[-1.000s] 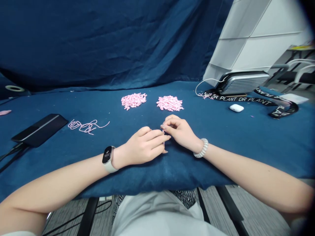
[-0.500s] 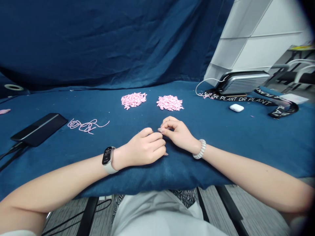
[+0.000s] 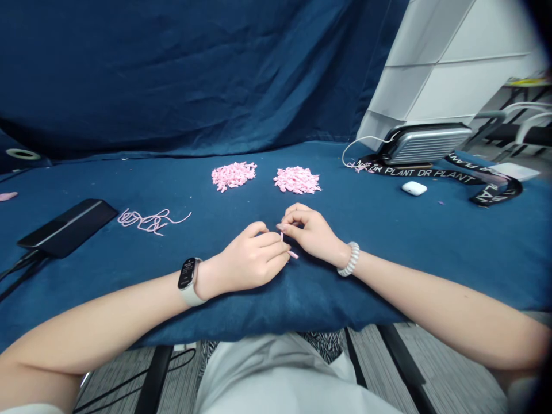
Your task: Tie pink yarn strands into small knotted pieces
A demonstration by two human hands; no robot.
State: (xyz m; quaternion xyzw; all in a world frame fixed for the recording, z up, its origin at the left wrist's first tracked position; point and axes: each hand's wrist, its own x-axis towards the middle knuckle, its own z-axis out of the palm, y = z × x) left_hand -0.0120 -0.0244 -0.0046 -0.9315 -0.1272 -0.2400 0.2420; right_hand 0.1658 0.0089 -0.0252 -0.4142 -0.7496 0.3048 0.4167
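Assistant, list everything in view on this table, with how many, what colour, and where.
short pink piece: one, pink, between the hands
heaps of small pieces: two, pink, middle of the table, side by side
tangled cord: one, pink, left of the hands
phone: one, black, far left
earbud case: one, white, right
hard case: one, silver, back right
printed lanyard: one, black, right
table cloth: one, dark blue, covering the table
smartwatch: one, pale strap, left wrist
coil bracelet: one, white, right wrist
left hand: one, beside the pink piece
right hand: one, beside the pink piece
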